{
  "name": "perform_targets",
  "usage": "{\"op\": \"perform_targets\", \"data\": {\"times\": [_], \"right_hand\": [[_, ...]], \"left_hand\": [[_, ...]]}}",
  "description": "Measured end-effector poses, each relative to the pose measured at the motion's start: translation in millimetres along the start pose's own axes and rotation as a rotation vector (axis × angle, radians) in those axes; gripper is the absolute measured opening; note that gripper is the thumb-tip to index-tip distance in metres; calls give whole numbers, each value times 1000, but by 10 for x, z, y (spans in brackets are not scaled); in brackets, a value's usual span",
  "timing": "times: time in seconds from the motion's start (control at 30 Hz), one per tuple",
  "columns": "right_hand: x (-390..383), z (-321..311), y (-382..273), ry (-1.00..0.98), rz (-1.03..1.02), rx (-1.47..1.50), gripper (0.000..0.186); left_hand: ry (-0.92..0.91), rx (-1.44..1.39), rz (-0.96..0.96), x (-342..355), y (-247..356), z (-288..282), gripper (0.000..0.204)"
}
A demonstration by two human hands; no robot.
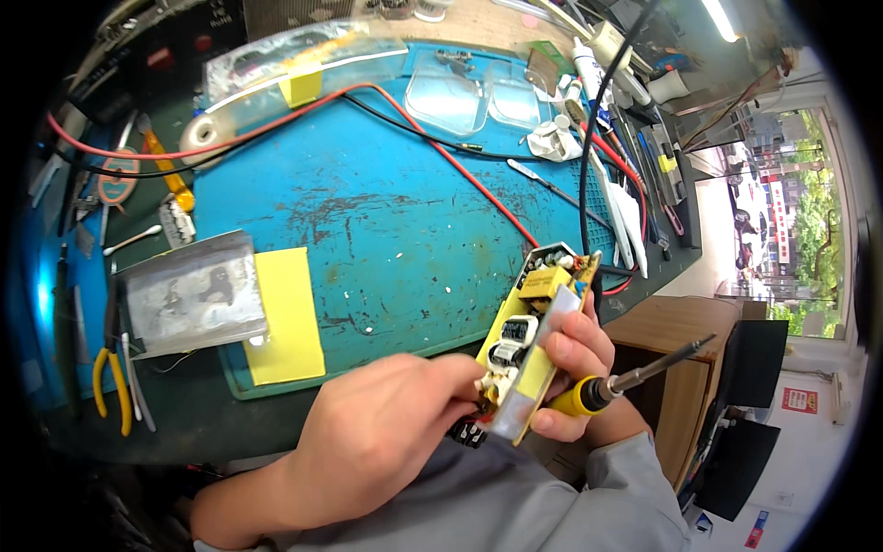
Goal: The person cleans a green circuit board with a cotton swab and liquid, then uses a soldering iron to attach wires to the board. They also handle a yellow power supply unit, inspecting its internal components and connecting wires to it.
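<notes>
An open power-supply board (520, 336), with a yellow transformer, capacitors and a metal side plate, is tilted near the mat's front edge. My right hand (578, 354) grips its side and also holds a yellow-handled screwdriver (593, 394), shaft pointing up and right. My left hand (386, 423) is closed at the board's lower end, thumb and finger by some small wires; what they pinch is hidden. A red cable (469, 184) and a black cable (589, 184) run toward the board. A dark connector (467, 436) hangs beneath it.
Blue mat (368, 230); left, a metal cover (189, 299) on yellow sheet (290, 331), pliers (115, 386), swabs. Back: plastic packaging (294, 64), clear lids (446, 101). Tools (635, 166) crowd the right edge. A wooden cabinet (671, 368) stands beside the bench.
</notes>
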State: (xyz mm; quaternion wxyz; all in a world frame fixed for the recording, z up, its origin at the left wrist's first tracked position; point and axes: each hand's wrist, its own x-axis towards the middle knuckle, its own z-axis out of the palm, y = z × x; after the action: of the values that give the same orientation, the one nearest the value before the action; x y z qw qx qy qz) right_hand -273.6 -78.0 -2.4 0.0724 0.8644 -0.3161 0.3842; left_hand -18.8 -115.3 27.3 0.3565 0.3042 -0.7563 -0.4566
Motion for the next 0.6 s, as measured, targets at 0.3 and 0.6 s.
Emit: {"op": "perform_targets", "data": {"times": [0.3,0.6], "right_hand": [[511,-237,156,-218,-134,-55,42],[624,-252,134,-92,-194,-148,35]], "left_hand": [[-53,10,-118,74,103,-65,32],[167,188,-202,15,269,-156,22]]}}
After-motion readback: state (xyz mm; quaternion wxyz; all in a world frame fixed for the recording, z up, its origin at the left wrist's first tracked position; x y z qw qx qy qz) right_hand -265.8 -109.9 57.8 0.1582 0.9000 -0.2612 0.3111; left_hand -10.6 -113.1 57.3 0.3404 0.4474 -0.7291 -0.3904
